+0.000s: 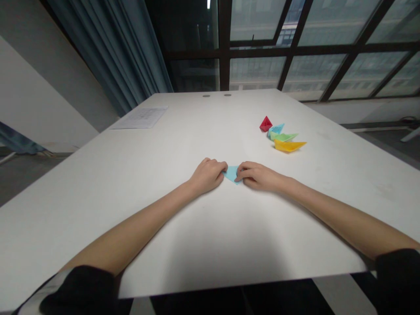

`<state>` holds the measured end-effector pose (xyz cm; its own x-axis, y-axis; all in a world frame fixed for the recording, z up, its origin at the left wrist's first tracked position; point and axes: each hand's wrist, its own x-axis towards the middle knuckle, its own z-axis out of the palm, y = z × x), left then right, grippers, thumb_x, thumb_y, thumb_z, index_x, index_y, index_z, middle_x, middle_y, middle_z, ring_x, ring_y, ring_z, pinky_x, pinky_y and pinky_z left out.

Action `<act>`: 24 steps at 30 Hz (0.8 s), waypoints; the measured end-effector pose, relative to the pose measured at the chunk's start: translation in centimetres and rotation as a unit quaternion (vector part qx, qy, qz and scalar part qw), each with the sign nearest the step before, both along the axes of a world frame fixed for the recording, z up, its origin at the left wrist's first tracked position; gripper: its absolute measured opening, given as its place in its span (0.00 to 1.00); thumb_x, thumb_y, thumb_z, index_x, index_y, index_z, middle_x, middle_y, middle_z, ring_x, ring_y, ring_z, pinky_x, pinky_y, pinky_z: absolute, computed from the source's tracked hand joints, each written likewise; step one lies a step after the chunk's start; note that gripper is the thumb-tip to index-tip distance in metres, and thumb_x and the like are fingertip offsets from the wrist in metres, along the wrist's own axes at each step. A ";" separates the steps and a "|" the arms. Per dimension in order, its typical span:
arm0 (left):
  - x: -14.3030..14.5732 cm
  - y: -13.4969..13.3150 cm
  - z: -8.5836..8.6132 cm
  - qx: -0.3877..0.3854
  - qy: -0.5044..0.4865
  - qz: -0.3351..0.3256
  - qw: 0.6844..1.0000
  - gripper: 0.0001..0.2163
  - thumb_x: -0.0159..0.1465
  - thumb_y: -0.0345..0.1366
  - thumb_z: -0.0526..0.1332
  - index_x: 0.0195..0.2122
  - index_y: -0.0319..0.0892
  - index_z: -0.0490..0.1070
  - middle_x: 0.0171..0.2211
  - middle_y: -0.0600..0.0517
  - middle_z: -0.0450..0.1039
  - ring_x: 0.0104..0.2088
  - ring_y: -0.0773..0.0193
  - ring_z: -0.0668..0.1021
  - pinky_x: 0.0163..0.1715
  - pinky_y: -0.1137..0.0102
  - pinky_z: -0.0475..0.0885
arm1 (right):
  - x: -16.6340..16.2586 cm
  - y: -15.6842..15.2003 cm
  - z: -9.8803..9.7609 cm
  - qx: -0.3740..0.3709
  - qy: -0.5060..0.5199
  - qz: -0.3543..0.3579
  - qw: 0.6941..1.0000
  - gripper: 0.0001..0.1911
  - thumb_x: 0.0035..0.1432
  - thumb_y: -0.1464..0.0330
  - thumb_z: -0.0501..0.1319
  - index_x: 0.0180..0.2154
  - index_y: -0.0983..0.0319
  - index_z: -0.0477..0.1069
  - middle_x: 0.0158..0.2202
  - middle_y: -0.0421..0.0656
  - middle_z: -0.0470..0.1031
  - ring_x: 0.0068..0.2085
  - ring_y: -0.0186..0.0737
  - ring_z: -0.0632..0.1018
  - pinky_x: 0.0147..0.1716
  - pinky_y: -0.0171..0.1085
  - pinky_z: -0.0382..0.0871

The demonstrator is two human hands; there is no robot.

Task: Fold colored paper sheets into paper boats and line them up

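Note:
Between my two hands lies a small folded piece of light blue paper, low over the white table. My left hand has its fingers curled closed at the paper's left end. At the right end, my right hand pinches the paper between thumb and fingers. Its lower edge slants to a point near my right thumb. Parts of both ends are hidden under my fingers.
Folded paper boats stand to the right on the white table: red, blue, green and yellow. A printed sheet lies at the far left. Behind are a blue curtain and windows.

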<state>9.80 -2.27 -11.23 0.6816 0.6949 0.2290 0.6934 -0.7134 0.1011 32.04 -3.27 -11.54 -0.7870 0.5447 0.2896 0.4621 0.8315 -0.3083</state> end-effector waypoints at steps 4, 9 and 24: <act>0.3 0.0 -0.2 -0.002 -0.019 0.036 0.999 0.13 0.64 0.37 0.50 0.45 0.41 0.70 0.37 0.46 0.72 0.39 0.57 0.73 0.39 0.63 0.64 | -0.3 -0.6 0.5 -0.015 -0.006 0.004 1.000 0.14 0.51 0.75 0.55 0.39 0.61 0.73 0.37 0.44 0.73 0.35 0.38 0.73 0.39 0.37 0.67; 0.3 0.4 -0.5 -0.056 -0.083 0.081 0.992 0.13 0.60 0.40 0.56 0.41 0.42 0.74 0.40 0.45 0.70 0.41 0.56 0.72 0.42 0.61 0.65 | -0.5 -0.8 0.7 -0.006 -0.014 0.006 1.000 0.10 0.56 0.69 0.55 0.37 0.62 0.73 0.37 0.46 0.75 0.39 0.40 0.74 0.42 0.40 0.67; 2.4 -0.7 1.5 -0.478 -0.575 0.106 0.656 0.20 0.46 0.25 0.66 0.41 0.38 0.65 0.28 0.53 0.71 0.26 0.70 0.74 0.28 0.73 0.68 | -1.5 -1.0 1.0 0.048 0.110 -0.111 0.986 0.12 0.58 0.66 0.55 0.42 0.61 0.72 0.39 0.47 0.76 0.39 0.41 0.73 0.42 0.42 0.67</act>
